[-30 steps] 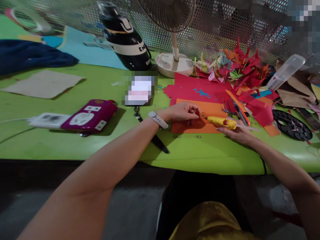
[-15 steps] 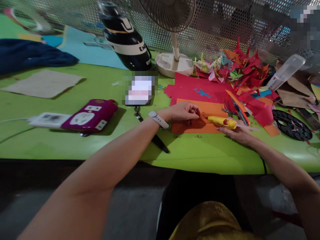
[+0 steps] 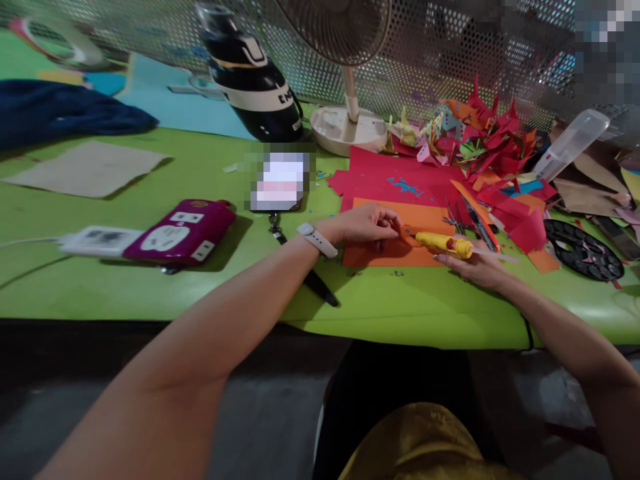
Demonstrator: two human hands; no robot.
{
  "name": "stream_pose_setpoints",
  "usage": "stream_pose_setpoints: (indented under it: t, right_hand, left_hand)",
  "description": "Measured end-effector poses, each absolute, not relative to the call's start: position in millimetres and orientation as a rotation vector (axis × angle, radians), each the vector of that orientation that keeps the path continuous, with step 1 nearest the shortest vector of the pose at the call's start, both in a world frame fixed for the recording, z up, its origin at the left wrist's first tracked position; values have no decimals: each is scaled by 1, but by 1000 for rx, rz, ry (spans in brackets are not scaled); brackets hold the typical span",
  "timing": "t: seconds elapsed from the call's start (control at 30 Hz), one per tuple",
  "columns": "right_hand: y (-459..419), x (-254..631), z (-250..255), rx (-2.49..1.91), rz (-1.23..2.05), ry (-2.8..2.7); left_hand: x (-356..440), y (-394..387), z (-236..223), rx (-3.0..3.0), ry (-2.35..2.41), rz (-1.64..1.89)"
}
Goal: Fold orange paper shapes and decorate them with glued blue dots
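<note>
My right hand [image 3: 473,265] is wrapped round a yellow hot glue gun [image 3: 443,244], whose dark nozzle points left. A pale glue stick [image 3: 500,256] sticks out of its back end. My left hand [image 3: 376,225] pinches a small folded piece of orange paper [image 3: 406,235] just in front of the nozzle; whether the nozzle touches it I cannot tell. Beneath both hands lies an orange sheet [image 3: 360,257], on the near side of a red sheet [image 3: 367,170]. Small blue bits [image 3: 404,186] are scattered on the red sheet.
Tweezers [image 3: 454,217] and an orange cutter [image 3: 483,223] lie beyond my right hand. Red paper pieces [image 3: 525,220] and a black palette [image 3: 585,250] are to the right. A phone [image 3: 280,180], purple power strip [image 3: 180,232], black bottle [image 3: 260,93] and fan [image 3: 350,130] stand farther left and back.
</note>
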State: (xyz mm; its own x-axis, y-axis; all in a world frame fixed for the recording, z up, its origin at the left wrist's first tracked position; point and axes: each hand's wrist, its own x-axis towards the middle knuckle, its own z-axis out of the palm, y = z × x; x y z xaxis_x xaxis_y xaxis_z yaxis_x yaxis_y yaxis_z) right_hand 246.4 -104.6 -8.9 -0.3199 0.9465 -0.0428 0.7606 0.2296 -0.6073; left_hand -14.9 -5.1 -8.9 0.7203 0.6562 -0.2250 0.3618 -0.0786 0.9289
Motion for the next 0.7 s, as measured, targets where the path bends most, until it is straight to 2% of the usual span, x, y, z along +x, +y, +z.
stream_pose_setpoints:
  t: [0.2,0.5,0.7]
  right_hand:
    - [-110,240,-1,-1533,675,-2227]
    - [-113,249,-17,-1346,164,-2478]
    - [-109,261,-10,-1310,-102,-2274]
  left_hand:
    - [-15,-4,-11,1692,836,294]
    - [-14,-6,-8,1675,884,249]
    - [-16,-2,-14,1660,838,266]
